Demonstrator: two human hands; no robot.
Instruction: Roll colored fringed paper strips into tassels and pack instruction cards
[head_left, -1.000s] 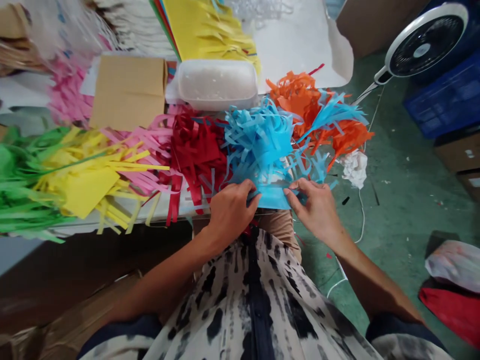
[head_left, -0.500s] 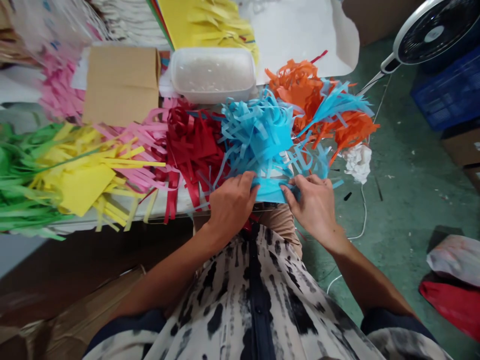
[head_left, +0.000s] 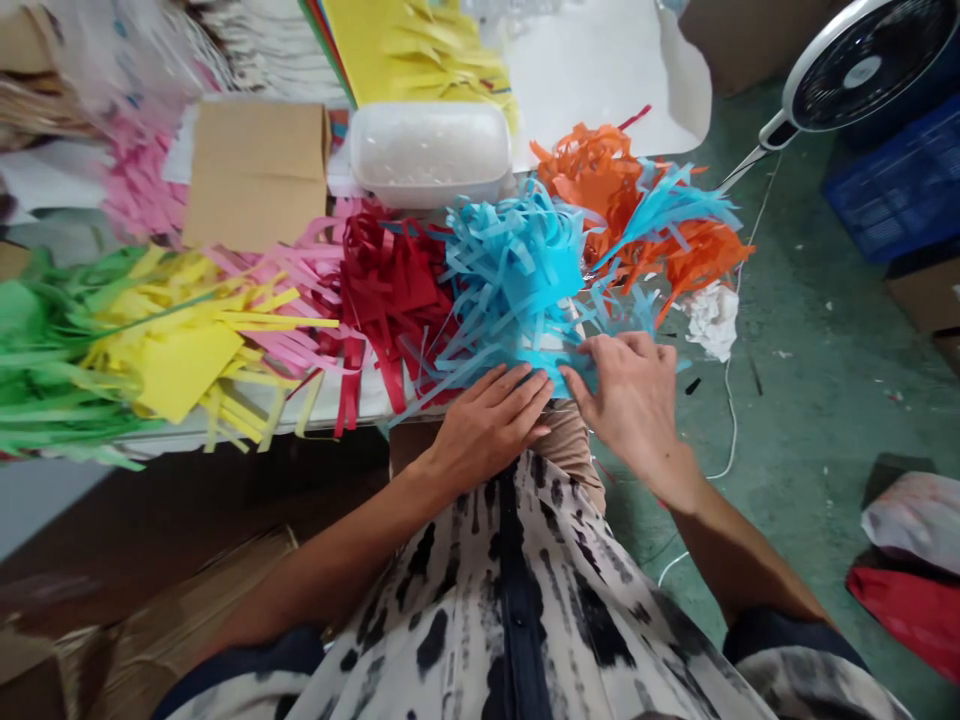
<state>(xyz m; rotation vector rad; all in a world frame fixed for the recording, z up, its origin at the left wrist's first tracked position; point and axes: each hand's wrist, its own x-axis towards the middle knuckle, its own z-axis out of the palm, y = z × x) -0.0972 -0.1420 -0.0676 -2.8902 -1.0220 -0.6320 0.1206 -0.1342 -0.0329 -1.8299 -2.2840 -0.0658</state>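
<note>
A bunch of blue fringed paper (head_left: 514, 270) lies in the middle of the white table edge. My left hand (head_left: 491, 425) rests flat against its lower edge, fingers together and nothing gripped. My right hand (head_left: 630, 400) sits on the blue band at the base of the fringe, thumb and fingers pinching it. Orange fringed paper (head_left: 592, 175) lies behind and beneath the blue strips. To the left lie red (head_left: 390, 300), pink (head_left: 277, 310), yellow (head_left: 184, 370) and green (head_left: 37, 340) fringed paper in overlapping heaps.
Behind the paper stand a white plastic tub (head_left: 430, 155) and a cardboard sheet (head_left: 255, 175). A crumpled white tissue (head_left: 712, 320) lies right of the orange strips. A white fan (head_left: 862, 70) and blue crate (head_left: 900, 190) stand on the green floor (head_left: 825, 400) at right.
My left hand has let go of the blue band and now lies flatter, shifted right and lower. My right hand has stayed on the band, and the blue strips have spread slightly.
</note>
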